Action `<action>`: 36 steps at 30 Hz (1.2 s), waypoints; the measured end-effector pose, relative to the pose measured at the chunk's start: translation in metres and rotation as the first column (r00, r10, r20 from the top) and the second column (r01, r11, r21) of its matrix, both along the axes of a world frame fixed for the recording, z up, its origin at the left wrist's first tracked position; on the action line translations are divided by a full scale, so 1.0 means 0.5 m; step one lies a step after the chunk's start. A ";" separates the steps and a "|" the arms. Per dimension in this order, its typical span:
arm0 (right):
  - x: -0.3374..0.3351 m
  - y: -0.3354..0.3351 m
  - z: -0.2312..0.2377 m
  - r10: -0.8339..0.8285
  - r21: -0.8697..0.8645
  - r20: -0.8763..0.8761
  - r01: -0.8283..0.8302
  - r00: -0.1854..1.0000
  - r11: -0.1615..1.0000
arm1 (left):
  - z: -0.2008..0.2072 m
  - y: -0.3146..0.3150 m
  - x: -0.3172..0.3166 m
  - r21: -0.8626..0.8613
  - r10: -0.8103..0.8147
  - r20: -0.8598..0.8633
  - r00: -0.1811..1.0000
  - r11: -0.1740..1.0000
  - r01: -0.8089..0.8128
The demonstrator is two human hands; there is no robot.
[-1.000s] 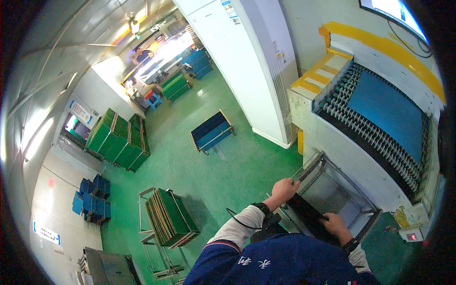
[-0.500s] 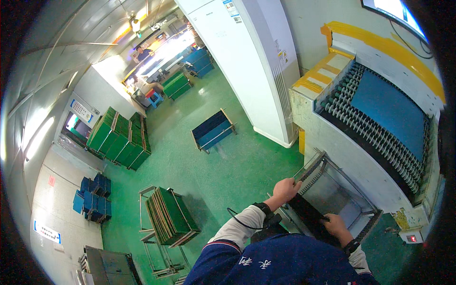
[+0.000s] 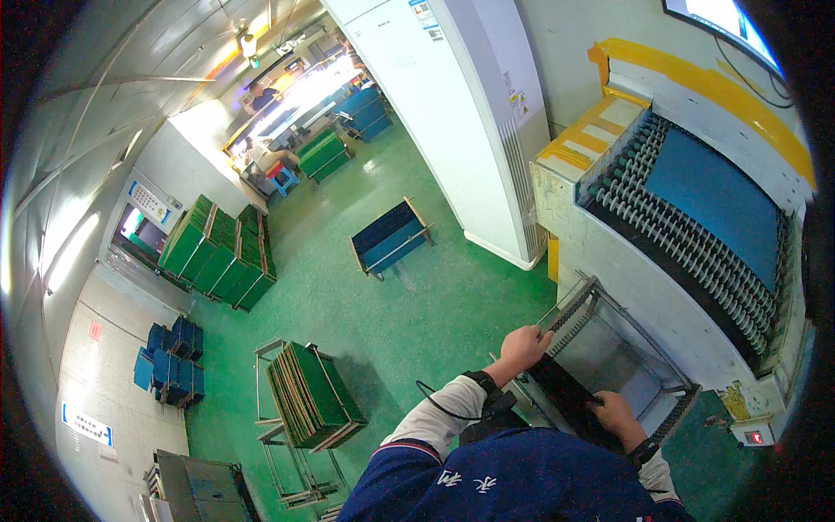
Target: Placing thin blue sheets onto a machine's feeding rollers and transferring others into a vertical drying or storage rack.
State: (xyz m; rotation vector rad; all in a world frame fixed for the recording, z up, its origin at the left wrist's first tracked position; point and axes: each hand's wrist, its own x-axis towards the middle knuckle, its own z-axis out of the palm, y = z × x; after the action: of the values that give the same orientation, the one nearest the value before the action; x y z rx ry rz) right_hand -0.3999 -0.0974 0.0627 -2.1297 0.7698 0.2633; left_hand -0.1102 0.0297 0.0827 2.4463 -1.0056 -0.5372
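A metal rack (image 3: 684, 377) with toothed rails stands low in front of me, beside the roller machine. At its near end sits a dark bundle (image 3: 564, 393) that looks like panels standing on edge. My left hand (image 3: 524, 350) is closed at the bundle's far left corner, close to a toothed rail. My right hand (image 3: 616, 414) has its fingers curled over the bundle's right side. Both palms' undersides are hidden. On the machine's rollers (image 3: 648, 213) lies a flat blue panel (image 3: 718, 209), out of reach of both hands.
A tall white cabinet unit (image 3: 452, 113) stands ahead. On the green floor are a blue-panelled rack (image 3: 396, 244), a rack of green boards (image 3: 323, 391) at left and more green stacks (image 3: 213, 252). Blue racks (image 3: 178, 361) line the left wall. People sit at a lit bench far off.
The blue panel has shifted slightly to the right along the rollers. My hands and the rack have stayed in place.
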 end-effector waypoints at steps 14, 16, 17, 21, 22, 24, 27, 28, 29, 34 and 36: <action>-0.002 -0.003 -0.011 -0.001 0.000 -0.024 0.001 1.000 1.000 | 0.007 0.001 -0.004 -0.059 0.003 0.032 0.999 0.998 -0.001; 0.000 -0.002 -0.008 0.001 0.005 -0.014 -0.001 1.000 1.000 | 0.008 0.002 -0.004 -0.057 0.008 0.027 1.000 0.998 -0.006; 0.000 -0.002 -0.006 0.002 0.007 -0.009 -0.002 1.000 1.000 | 0.008 0.003 -0.003 -0.056 0.008 0.030 1.000 0.998 -0.007; -0.004 -0.005 -0.021 0.009 -0.018 0.031 -0.009 0.999 1.000 | 0.002 -0.001 -0.001 -0.029 0.001 0.024 1.000 1.000 0.000; -0.004 -0.004 -0.017 0.005 -0.015 0.040 -0.005 0.999 1.000 | 0.000 0.001 0.001 -0.015 0.000 0.018 1.000 1.000 0.000; -0.005 -0.003 -0.020 -0.004 -0.004 0.055 0.004 0.998 1.000 | 0.001 0.002 0.001 -0.011 0.007 0.006 1.000 1.000 -0.007; -0.014 -0.009 -0.050 0.012 -0.024 0.102 -0.010 0.995 1.000 | 0.009 -0.001 -0.001 -0.004 0.007 -0.004 1.000 1.000 -0.007; -0.018 -0.011 -0.060 0.039 -0.061 0.133 -0.031 0.990 0.998 | 0.009 -0.001 -0.002 -0.001 0.007 -0.006 1.000 1.000 -0.007; -0.021 -0.013 -0.070 0.067 -0.098 0.162 -0.051 0.984 0.994 | 0.010 -0.002 -0.002 -0.002 0.004 -0.004 1.000 1.000 -0.004; -0.015 -0.014 -0.073 0.026 -0.032 0.085 -0.023 0.996 0.999 | -0.004 0.000 0.002 -0.020 0.002 -0.006 1.000 1.000 -0.002; -0.014 -0.013 -0.067 0.024 -0.028 0.084 -0.022 0.996 0.999 | -0.002 0.000 0.002 -0.006 0.004 -0.003 1.000 1.000 -0.004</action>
State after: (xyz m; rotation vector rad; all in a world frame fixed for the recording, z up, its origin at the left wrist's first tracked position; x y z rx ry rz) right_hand -0.4070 -0.1039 0.0291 -2.1620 0.7040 0.1746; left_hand -0.1093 0.0295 0.0815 2.4413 -0.9990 -0.5361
